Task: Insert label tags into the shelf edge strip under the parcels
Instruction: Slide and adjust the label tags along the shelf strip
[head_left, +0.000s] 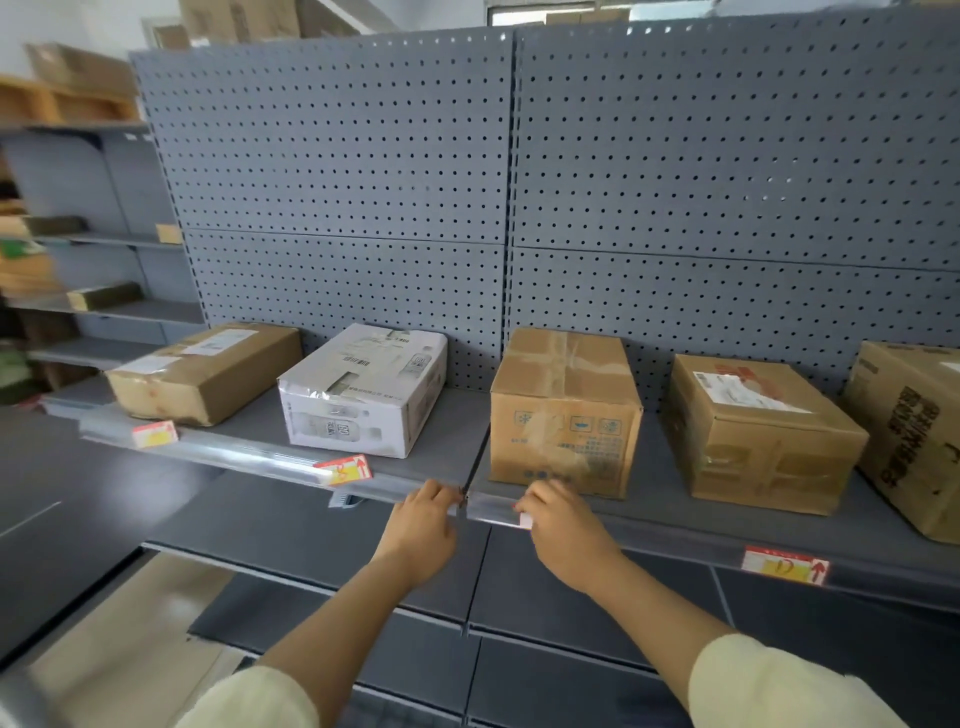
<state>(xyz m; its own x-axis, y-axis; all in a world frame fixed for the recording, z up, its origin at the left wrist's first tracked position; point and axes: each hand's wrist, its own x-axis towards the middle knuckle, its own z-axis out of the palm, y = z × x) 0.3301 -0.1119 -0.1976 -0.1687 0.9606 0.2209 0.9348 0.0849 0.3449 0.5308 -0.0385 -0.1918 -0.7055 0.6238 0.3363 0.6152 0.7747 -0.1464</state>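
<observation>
Grey pegboard (337, 171) is seen backing a long grey shelf (447, 441), with further shelving and stacked cartons blurred at the left of the room. Five parcels are stood in a row on the shelf: a brown box (208, 371), a white box (363, 389), a taped box (563, 413), a fourth box (758, 431) and a fifth (919, 431) cut off at the right edge. A clear strip (234, 449) is run along the shelf front, and tags (155, 434) are already seated in it under three parcels, so each label is read below its box. The left hand (421, 525) is laid on the strip at the joint between the two bays, probably to steady it; its grip looks curled over the edge. The right hand (563, 530) is held just beside it, its grip pinched on a small tag (525, 519) being pressed to the strip beneath the taped box.
</observation>
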